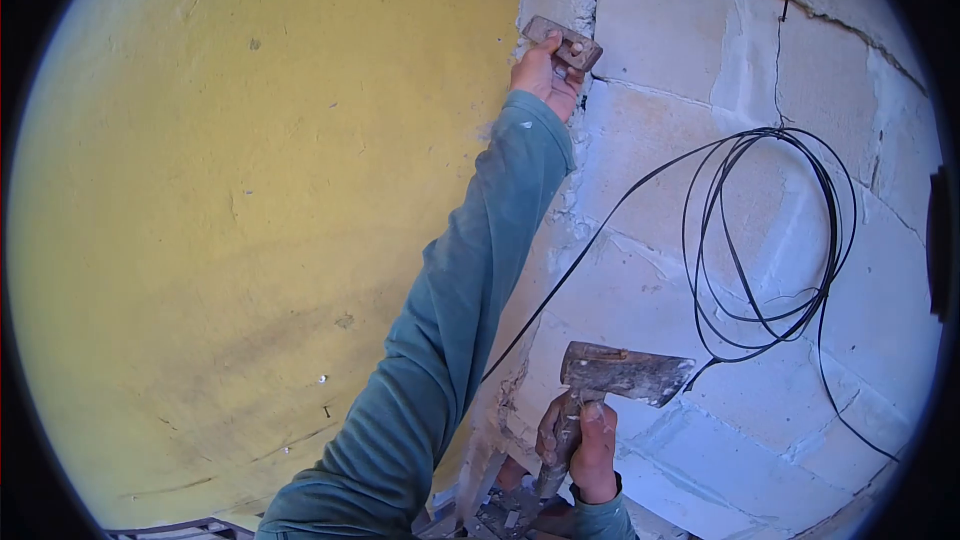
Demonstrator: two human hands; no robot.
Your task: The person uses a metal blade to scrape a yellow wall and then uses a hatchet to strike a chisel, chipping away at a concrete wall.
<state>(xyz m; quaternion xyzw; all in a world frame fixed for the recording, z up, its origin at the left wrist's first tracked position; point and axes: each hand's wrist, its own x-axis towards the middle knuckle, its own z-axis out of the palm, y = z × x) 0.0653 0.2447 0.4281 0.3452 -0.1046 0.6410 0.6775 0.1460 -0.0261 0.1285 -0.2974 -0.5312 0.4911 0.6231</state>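
My left hand [549, 78] reaches up, its fingers closed on a small worn block [540, 30] with a recessed middle. The block lies against the joint between the yellow wall [270, 190] and the pale block wall [660, 130]. Lower down, my right hand [590, 448] is wrapped round the handle of a hatchet [625, 372]. Its dusty, plaster-smeared head points to the right, in front of the block wall. Both hands are closed, and the sleeve of my left arm crosses the middle of the view.
A loose coil of black cable [835, 230] hangs on the block wall from a nail [786, 5]; one strand runs down left behind my left arm. Broken plaster edges line the wall joint. Rubble [490, 518] lies at the bottom. Small nails stick out of the yellow wall.
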